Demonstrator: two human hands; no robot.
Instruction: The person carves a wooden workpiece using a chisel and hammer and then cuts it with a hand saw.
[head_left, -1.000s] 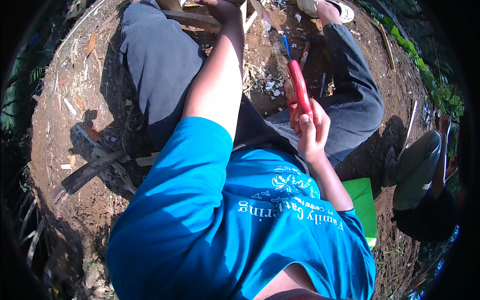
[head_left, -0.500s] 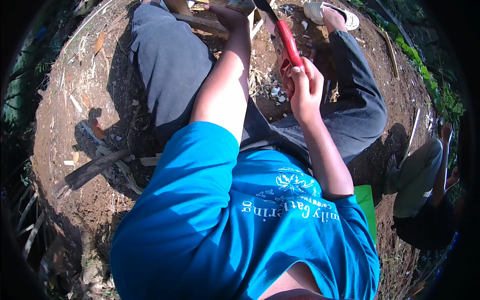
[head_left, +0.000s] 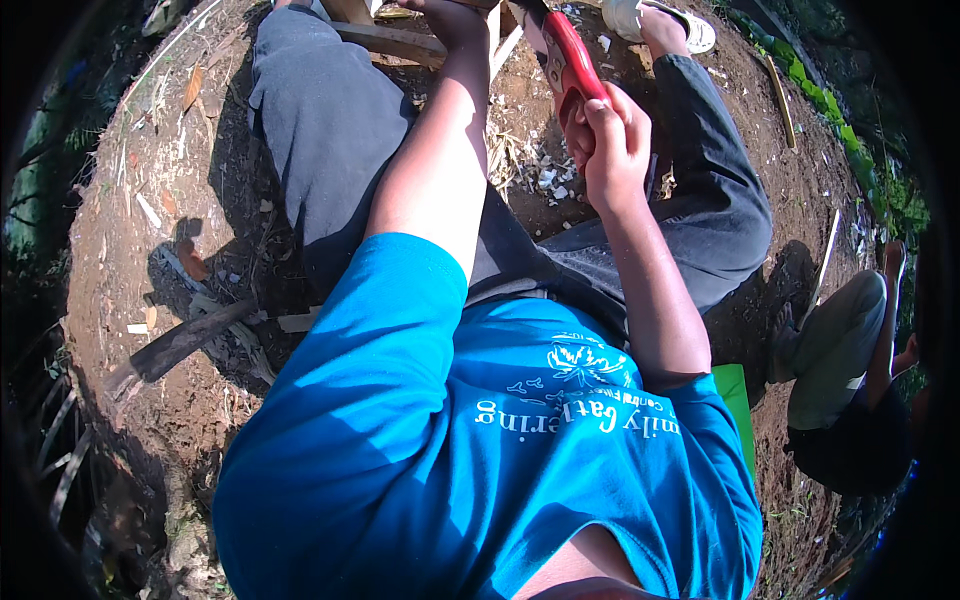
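My right hand (head_left: 612,140) is closed around the red handle of a hand saw (head_left: 577,62). Its dark blade points up and away, and the far end runs out past the top edge. Left of the saw, my left hand (head_left: 455,22) reaches to a piece of wood (head_left: 482,4) at the top edge. Most of its fingers are cut off there, so their grip is hidden. Next to that hand, light wooden bars (head_left: 395,42) form part of a frame between my legs.
Wood shavings and white chips (head_left: 550,180) lie on the soil between my legs. A dark stick of wood (head_left: 190,340) rests at the left. Another person (head_left: 840,370) sits at the right. Behind my right side shows something green (head_left: 735,400). Thin sticks (head_left: 780,100) lie farther right.
The saw and my right hand have shifted slightly, with the blade now seen a little higher and farther left. My left hand has moved up, more of it beyond the top edge.
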